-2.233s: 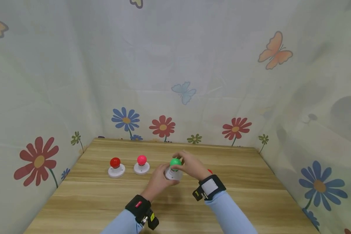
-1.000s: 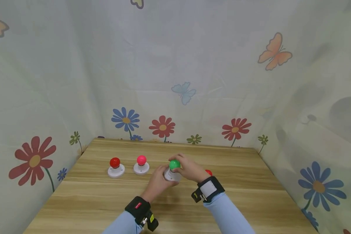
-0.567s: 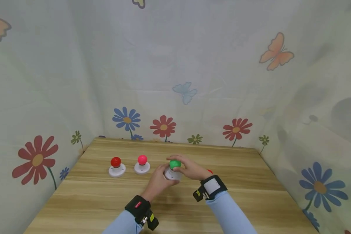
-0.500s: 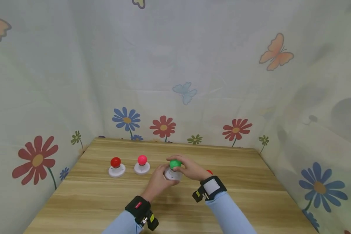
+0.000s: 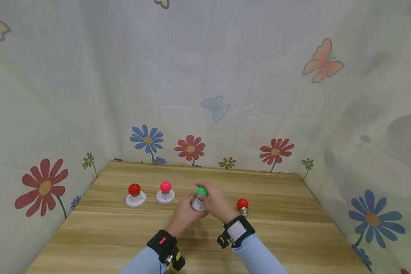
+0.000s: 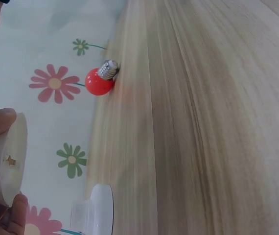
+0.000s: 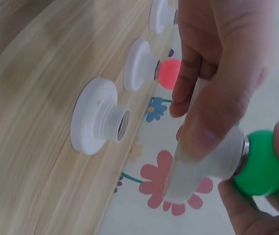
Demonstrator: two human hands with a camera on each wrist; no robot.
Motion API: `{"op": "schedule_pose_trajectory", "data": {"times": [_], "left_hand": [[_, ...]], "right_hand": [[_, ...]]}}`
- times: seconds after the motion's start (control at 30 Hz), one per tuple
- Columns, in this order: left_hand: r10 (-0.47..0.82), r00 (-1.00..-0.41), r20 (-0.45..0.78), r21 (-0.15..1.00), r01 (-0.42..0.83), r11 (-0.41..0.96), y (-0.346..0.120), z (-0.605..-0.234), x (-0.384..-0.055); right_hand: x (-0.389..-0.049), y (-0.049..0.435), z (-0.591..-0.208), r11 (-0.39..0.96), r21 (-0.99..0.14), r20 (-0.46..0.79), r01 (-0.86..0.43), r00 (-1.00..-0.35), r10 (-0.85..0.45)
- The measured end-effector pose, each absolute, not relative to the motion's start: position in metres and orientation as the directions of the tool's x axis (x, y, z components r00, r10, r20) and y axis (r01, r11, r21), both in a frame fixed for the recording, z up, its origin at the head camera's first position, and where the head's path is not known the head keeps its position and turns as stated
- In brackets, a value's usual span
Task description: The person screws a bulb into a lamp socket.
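Observation:
In the head view my left hand (image 5: 185, 214) holds a white lamp holder (image 5: 198, 206) up off the table, thumb and fingers gripping its round base. A green light bulb (image 5: 201, 191) sits in the holder's socket, with a thin metal band showing between them in the right wrist view. My right hand (image 5: 218, 202) pinches the green bulb between thumb and fingers. The left wrist view shows the underside of the held lamp holder (image 6: 13, 159). Below the hands, a second white lamp holder (image 7: 94, 117) stands on the table with an open socket; the head view hides it.
On the wooden table (image 5: 123, 236), a red bulb (image 5: 134, 189) and a pink bulb (image 5: 166, 187) stand in white holders to the left. A loose red bulb (image 5: 242, 204) with a metal screw base lies right of my hands. A flowered curtain (image 5: 226, 68) surrounds the table.
My right hand has turned on the green bulb, its wrist shifting left and toward me. The loose red bulb, mostly covered before, now shows fully. The left hand stays nearly still.

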State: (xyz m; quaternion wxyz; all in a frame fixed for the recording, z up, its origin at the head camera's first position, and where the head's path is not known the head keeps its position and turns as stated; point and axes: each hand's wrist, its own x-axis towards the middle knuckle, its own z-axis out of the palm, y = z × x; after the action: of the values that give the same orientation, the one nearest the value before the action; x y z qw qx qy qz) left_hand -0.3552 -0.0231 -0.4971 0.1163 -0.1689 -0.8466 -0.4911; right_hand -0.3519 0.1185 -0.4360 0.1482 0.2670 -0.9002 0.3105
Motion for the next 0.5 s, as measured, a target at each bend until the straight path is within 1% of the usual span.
{"op": "schedule_pose_trajectory", "data": {"times": [0.13, 0.3, 0.4, 0.5], "left_hand": [[0.159, -0.924, 0.347, 0.779, 0.379, 0.500, -0.022, -0.496, -0.355], [0.148, -0.929, 0.339, 0.788, 0.366, 0.495, -0.020, -0.494, -0.354], [0.137, -0.928, 0.346, 0.784, 0.367, 0.500, -0.020, -0.495, -0.354], [0.133, -0.927, 0.350, 0.787, 0.368, 0.495, -0.020, -0.497, -0.354]], "right_hand": [[-0.348, 0.111, -0.439, 0.685, -0.487, 0.486, -0.542, -0.820, -0.303], [-0.345, 0.105, -0.440, 0.724, -0.487, 0.519, -0.489, -0.829, -0.211], [-0.343, 0.105, -0.440, 0.730, -0.459, 0.542, -0.507, -0.811, -0.222], [-0.342, 0.110, -0.438, 0.672, -0.478, 0.542, -0.566, -0.792, -0.281]]}}
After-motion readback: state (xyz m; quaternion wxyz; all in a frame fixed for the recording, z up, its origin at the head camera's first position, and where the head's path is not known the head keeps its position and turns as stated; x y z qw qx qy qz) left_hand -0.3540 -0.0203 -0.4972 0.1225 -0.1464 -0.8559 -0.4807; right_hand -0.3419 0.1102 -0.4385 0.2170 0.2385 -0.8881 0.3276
